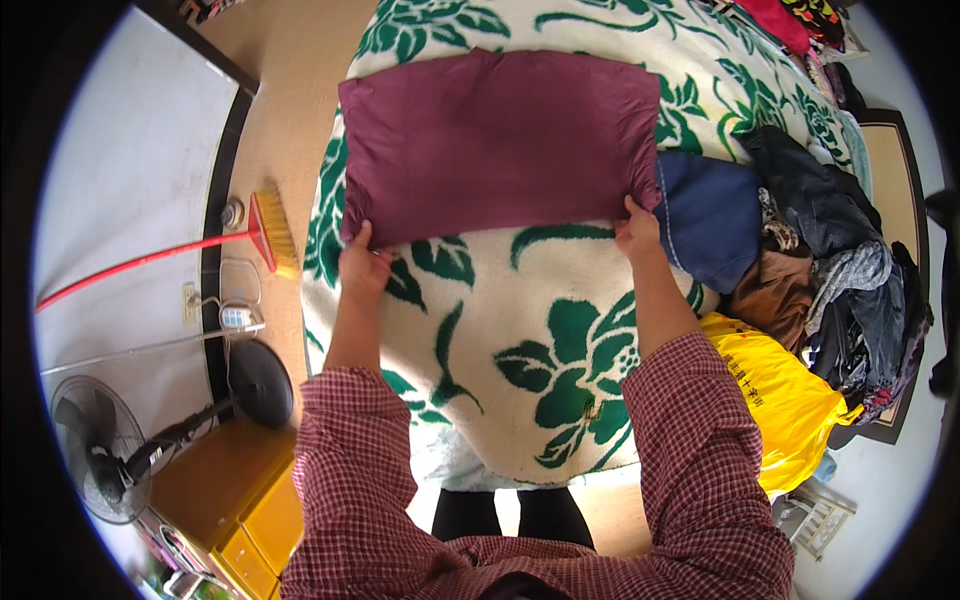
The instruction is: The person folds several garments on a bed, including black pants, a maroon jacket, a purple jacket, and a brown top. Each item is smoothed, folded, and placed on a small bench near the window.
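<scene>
A maroon garment (pixel 500 150) lies spread out flat in a wide rectangle on a cream blanket (pixel 480 290) with green flowers. Its near left corner is pinched in my left hand (pixel 365 262), fingers closed on the fabric. At the near right corner, my right hand (pixel 638 230) grips the cloth the same way. The near edge runs fairly straight between both hands, while the side edges look wrinkled. Just right of the garment is a folded dark blue cloth (pixel 710 215), close to my right hand.
Piled clothes (pixel 850 270) and a yellow plastic bag (pixel 785 400) sit to the right. On the left are a red-handled broom (pixel 265 235), a standing fan (pixel 105 450) and a yellow-brown cabinet (pixel 235 500). Bright fabrics (pixel 790 25) lie at the far right.
</scene>
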Action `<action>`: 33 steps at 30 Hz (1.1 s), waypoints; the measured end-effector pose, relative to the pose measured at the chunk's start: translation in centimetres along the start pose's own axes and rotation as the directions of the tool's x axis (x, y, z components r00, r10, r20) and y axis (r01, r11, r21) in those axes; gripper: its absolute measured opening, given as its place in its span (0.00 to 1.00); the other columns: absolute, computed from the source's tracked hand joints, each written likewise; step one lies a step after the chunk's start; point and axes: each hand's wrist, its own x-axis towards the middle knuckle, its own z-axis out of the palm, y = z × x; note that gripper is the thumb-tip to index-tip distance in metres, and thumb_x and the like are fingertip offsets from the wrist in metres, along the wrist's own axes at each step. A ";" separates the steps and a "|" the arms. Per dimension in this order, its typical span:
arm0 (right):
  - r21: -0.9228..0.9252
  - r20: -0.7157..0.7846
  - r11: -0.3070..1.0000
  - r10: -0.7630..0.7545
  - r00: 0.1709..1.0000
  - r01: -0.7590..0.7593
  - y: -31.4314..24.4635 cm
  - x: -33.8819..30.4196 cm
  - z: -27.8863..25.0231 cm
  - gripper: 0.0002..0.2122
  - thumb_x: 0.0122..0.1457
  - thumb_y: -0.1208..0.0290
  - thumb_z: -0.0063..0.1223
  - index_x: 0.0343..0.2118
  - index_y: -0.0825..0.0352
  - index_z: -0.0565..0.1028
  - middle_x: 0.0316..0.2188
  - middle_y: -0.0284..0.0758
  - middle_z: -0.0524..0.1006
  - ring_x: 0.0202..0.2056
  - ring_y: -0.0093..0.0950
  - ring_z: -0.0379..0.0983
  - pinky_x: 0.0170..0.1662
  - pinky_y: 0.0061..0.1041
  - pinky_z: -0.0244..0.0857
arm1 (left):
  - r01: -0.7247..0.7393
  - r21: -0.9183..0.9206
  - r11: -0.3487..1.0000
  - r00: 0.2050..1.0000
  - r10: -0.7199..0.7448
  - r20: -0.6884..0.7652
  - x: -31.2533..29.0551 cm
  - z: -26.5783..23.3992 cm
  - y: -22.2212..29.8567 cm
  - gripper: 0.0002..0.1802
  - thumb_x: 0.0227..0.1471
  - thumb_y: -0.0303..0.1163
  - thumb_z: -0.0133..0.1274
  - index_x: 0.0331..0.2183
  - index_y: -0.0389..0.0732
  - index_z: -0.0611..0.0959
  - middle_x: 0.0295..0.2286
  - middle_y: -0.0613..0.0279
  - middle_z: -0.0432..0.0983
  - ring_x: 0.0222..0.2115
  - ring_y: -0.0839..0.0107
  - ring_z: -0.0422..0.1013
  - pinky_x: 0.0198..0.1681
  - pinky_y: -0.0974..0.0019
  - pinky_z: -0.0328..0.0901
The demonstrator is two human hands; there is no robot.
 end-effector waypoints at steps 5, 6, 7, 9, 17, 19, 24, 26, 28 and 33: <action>0.039 0.116 0.983 -0.181 0.977 0.178 1.0 -4.2 -0.1 0.15 0.53 0.68 0.61 0.42 0.65 0.70 0.38 0.31 0.73 0.40 0.25 0.67 0.47 0.23 0.61 | -0.229 0.311 0.922 0.920 0.309 -0.239 -1.4 -10.8 6.5 0.14 0.55 0.28 0.49 0.43 0.33 0.73 0.40 0.55 0.74 0.40 0.67 0.72 0.42 0.62 0.69; -0.066 0.177 0.968 -0.225 0.958 0.240 1.5 -6.3 -0.4 0.20 0.53 0.65 0.61 0.45 0.70 0.69 0.40 0.33 0.72 0.41 0.24 0.67 0.48 0.22 0.61 | -0.204 0.733 0.649 0.893 0.430 -0.131 -3.1 -13.6 7.7 0.18 0.53 0.33 0.54 0.43 0.32 0.74 0.39 0.55 0.74 0.40 0.69 0.71 0.42 0.67 0.66; -0.272 0.199 0.905 -0.278 0.940 0.326 2.3 -9.1 -1.0 0.23 0.53 0.65 0.61 0.47 0.71 0.67 0.43 0.35 0.72 0.42 0.24 0.67 0.49 0.23 0.60 | -0.355 0.812 0.463 0.809 0.588 0.018 -5.2 -16.1 7.8 0.24 0.50 0.38 0.58 0.44 0.32 0.73 0.37 0.57 0.73 0.37 0.71 0.70 0.42 0.70 0.64; -0.547 0.310 0.670 -0.394 0.865 0.501 4.5 -16.4 -2.6 0.26 0.53 0.65 0.61 0.50 0.74 0.64 0.48 0.40 0.68 0.46 0.29 0.66 0.51 0.26 0.59 | -0.267 0.961 0.067 0.721 0.676 0.153 -9.9 -20.3 7.4 0.27 0.48 0.40 0.59 0.45 0.32 0.73 0.37 0.56 0.73 0.37 0.70 0.69 0.43 0.69 0.64; -0.286 0.893 -0.114 0.330 0.307 0.952 17.0 -41.2 -12.3 0.30 0.41 0.52 0.64 0.47 0.60 0.70 0.42 0.36 0.68 0.46 0.36 0.63 0.50 0.39 0.53 | 0.501 0.858 0.109 0.681 0.562 -0.469 -22.5 -26.3 -0.1 0.55 0.27 0.59 0.68 0.51 0.35 0.66 0.52 0.43 0.58 0.53 0.43 0.54 0.54 0.47 0.57; -0.338 0.834 -0.293 0.348 0.429 0.894 19.2 -42.1 -13.5 0.31 0.40 0.54 0.65 0.49 0.60 0.68 0.42 0.37 0.68 0.46 0.37 0.63 0.50 0.39 0.54 | 0.640 0.713 0.287 0.595 0.401 -0.696 -23.5 -26.6 -0.2 0.56 0.25 0.61 0.68 0.50 0.35 0.67 0.51 0.43 0.60 0.52 0.44 0.55 0.53 0.47 0.58; -0.251 0.958 -0.294 0.059 0.280 0.922 22.6 -40.2 -12.9 0.36 0.37 0.58 0.66 0.51 0.64 0.65 0.45 0.38 0.65 0.44 0.39 0.63 0.46 0.41 0.57 | 0.100 0.965 0.243 0.843 0.495 -0.213 -22.3 -25.7 0.5 0.38 0.35 0.50 0.68 0.41 0.30 0.74 0.34 0.49 0.74 0.32 0.59 0.72 0.39 0.62 0.67; -0.322 0.926 -0.338 0.082 0.369 0.884 22.9 -40.0 -12.1 0.35 0.37 0.60 0.66 0.51 0.64 0.66 0.46 0.37 0.66 0.45 0.38 0.63 0.47 0.39 0.57 | 0.134 0.851 0.507 0.871 0.350 -0.345 -20.2 -24.9 0.0 0.27 0.39 0.38 0.64 0.39 0.31 0.75 0.31 0.52 0.75 0.29 0.64 0.72 0.28 0.65 0.69; -0.377 0.908 -0.348 0.043 0.416 0.859 22.8 -40.5 -11.5 0.35 0.36 0.61 0.66 0.51 0.63 0.66 0.47 0.36 0.66 0.46 0.37 0.62 0.48 0.38 0.57 | 0.159 0.712 0.684 0.843 0.282 -0.459 -18.7 -25.3 0.0 0.22 0.42 0.32 0.60 0.39 0.32 0.75 0.32 0.53 0.74 0.29 0.67 0.72 0.21 0.68 0.68; -0.263 0.955 -0.348 0.042 0.295 0.900 21.7 -42.8 -11.5 0.31 0.40 0.65 0.62 0.51 0.61 0.67 0.48 0.34 0.65 0.48 0.35 0.61 0.49 0.39 0.56 | 0.041 0.848 0.528 0.541 0.702 -0.463 -19.2 -31.6 5.8 0.13 0.37 0.21 0.53 0.32 0.35 0.74 0.29 0.53 0.74 0.27 0.62 0.72 0.33 0.59 0.68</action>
